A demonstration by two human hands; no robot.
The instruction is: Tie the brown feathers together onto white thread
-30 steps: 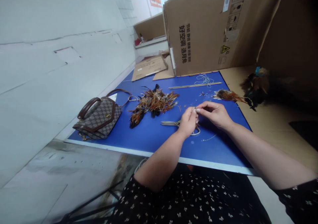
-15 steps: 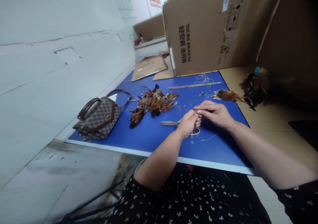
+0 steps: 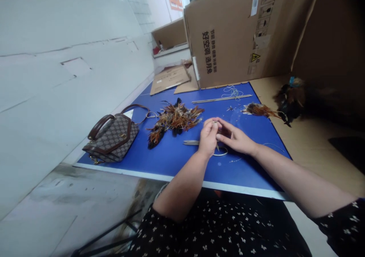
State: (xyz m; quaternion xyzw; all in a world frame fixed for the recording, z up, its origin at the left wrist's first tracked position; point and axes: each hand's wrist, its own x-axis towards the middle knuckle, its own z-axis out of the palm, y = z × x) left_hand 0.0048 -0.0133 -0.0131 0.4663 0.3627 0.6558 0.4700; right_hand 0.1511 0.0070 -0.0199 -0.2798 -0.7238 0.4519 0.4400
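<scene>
My left hand (image 3: 208,138) is closed around a small bunch of brown feathers (image 3: 223,132), mostly hidden by the fingers. A pale tip shows at the top of its grip. My right hand (image 3: 238,140) curls in from the right, its fingertips meeting those of the left; what they pinch is too small to make out. Beneath my hands lies a pair of scissors (image 3: 190,143), blades pointing left, handles partly covered. A thin thread (image 3: 273,146) curves over the table beyond my right forearm.
A pile of brown and black feathers (image 3: 178,116) lies left of my hands, a smaller feather bunch (image 3: 261,110) to the right. Behind are a thin stick (image 3: 219,99), tangled string (image 3: 233,92) and a large cardboard box (image 3: 228,40). A patterned handbag (image 3: 114,137) stands at the left edge.
Both hands have shifted left together. My right hand has turned from a pinch above the left to a cupped pose beside it. The thread by the right forearm now shows.
</scene>
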